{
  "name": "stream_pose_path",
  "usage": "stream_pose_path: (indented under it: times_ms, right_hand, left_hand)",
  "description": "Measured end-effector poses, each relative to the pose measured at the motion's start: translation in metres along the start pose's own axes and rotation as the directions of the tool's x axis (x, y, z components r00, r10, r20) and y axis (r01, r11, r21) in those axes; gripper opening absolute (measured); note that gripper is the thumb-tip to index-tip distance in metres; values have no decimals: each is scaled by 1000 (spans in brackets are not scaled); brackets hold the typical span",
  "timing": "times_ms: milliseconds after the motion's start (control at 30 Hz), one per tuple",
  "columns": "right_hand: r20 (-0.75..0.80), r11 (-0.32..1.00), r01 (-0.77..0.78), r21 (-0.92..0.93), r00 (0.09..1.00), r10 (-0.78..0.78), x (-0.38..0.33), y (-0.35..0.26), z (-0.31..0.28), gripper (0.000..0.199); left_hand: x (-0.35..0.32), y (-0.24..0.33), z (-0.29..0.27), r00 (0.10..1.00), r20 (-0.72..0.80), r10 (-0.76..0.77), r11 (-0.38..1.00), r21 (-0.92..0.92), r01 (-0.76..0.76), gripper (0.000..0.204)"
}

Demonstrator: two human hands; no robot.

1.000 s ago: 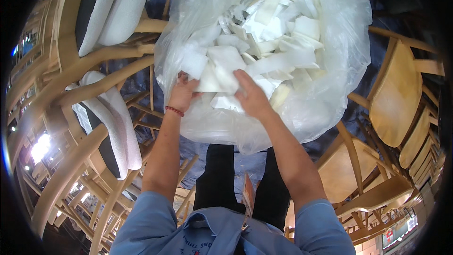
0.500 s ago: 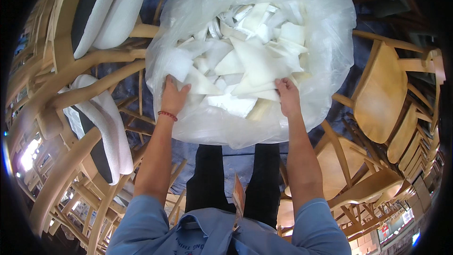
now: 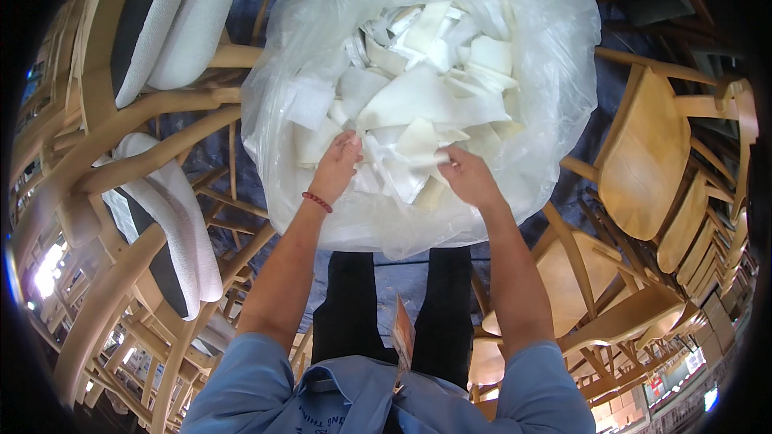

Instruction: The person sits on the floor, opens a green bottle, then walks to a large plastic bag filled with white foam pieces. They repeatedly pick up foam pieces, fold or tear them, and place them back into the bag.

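A large clear plastic bag (image 3: 555,88), filling the upper centre of the frame, stood open and heaped with white foam offcuts (image 3: 418,96). The left hand (image 3: 336,165) lay at the bag's near rim, its grip pressed down among the pieces at lower left of the heap; whether it pinched the film or a scrap could not be told. The right hand (image 3: 468,177) was just beside it, fingers closed on the edge of a flat white piece (image 3: 418,141) near the middle.

To work the step well, in my judgement, both hands needed to keep the thin film (which would tear or slip easily) gathered evenly while pushing the light scraps inward, so none spilled over the near rim.

Wooden chairs (image 3: 643,161) crowded the right of the frame, and more chair frames (image 3: 153,153) with white-and-dark cushions (image 3: 177,217) filled the left. They hemmed the bag in closely, leaving little room to shift it over the blue-grey floor (image 3: 402,281). An orange tag (image 3: 402,333) hung from the person's shirt.
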State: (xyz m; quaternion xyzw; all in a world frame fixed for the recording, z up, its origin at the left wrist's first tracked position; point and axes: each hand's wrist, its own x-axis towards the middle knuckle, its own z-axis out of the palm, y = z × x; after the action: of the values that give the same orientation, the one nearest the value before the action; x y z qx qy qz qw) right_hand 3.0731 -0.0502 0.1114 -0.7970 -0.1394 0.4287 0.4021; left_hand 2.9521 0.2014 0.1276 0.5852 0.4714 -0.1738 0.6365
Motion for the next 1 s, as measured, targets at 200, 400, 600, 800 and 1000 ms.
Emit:
stream_pose_path:
  times_ms: [200, 400, 600, 800, 1000]
  right_hand:
    - [-9, 808, -231, 542, 960, 281, 50, -10, -22, 23]
    - [-121, 648, -208, 732, 897, 425, 26, -3, -36, 30]
    - [-263, 504, 17, 864, 868, 422, -21, 10, -41, 28]
    - [-738, 771, 362, 524, 645, 199, -30, 10, -15, 27]
    - [-68, 570, -363, 737, 800, 596, -20, 21, 46, 62]
  left_hand:
    - [12, -17, -1, 992, -53, 116, 980, 168, -105, 58]
    - [75, 11, 19, 856, -154, 493, 792, 487, -368, 44]
    - [96, 42, 19, 942, 88, 323, 734, 605, -308, 54]
    - [84, 65, 0, 912, -86, 401, 880, 313, -358, 68]
    - [76, 44, -40, 738, -319, 594, 739, 578, -345, 52]
